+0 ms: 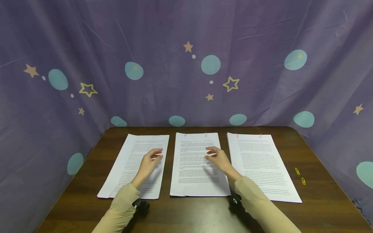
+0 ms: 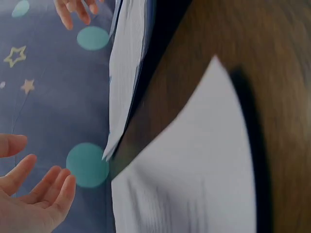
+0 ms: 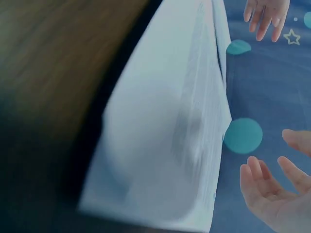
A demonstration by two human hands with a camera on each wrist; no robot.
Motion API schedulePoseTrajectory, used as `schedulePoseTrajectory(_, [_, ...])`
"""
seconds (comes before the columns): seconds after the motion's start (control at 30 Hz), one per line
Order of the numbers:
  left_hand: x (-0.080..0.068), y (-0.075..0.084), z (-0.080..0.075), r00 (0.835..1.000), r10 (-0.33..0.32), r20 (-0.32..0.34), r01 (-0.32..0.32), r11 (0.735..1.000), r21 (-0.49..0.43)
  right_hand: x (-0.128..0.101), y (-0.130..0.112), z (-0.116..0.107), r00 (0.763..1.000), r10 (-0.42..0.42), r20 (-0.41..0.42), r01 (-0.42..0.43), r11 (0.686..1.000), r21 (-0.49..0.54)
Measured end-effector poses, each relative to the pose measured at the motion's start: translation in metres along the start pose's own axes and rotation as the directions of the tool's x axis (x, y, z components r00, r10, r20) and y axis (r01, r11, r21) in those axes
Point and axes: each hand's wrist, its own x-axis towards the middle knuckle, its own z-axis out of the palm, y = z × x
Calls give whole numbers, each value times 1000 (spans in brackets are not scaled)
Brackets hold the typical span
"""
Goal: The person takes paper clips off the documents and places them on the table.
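Hovering w/ nothing in either, L hand [image 1: 150, 160] & R hand [image 1: 219, 158] have fingers loosely bent, thumbs apart from fingertips: both released. Shadows + wrist views put them off the paper. L is over the left printed stack [image 1: 132, 166], twd its 2 o'clock; R over the middle printed stack [image 1: 198, 165], also approx 2 o'clock.

Next out, abt 3 o'clock from R: right printed stack [image 1: 262, 165]. Clips at far edges: blue paper clip [image 1: 185, 135] at 11 & pinkish paper clip [image 1: 205, 134] just past 12 on the middle one; on the right one, first red clip [image 1: 237, 136] at 11, second red clip [image 1: 260, 135] at 12. Can't make out any clip on the left one.

Handling: single sheets prob light, limp, easy to crease; a whole stack heavier, floppy at corners, and unclipped sheets likely slide on each other. Best hold: both long sides at once, thumbs on top, fingers under; keep off lone corners.

Farther out, 3-4 o'clock from R, on the dark wood table [image 1: 189, 212]: far yellow clip [image 1: 297, 171] & near yellow clip [image 1: 303, 181], lying apart. Prob featherlight, springy, slick; pinch by the long sides. Beyond, at 12: purple star-print curtain [image 1: 163, 48].
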Motion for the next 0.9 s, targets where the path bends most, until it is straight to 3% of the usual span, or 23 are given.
schedulePoseTrajectory(0.4, [-5, 0, 28, 990, -62, 129, 66, 997, -28, -11, 27, -26, 999, 17, 51, -15, 998, -54])
schedulePoseTrajectory(0.9, [-9, -4, 37, 958, -178, 225, 185, 983, -11, -16, 44, -34, 990, 77, 117, -76, 997, -14])
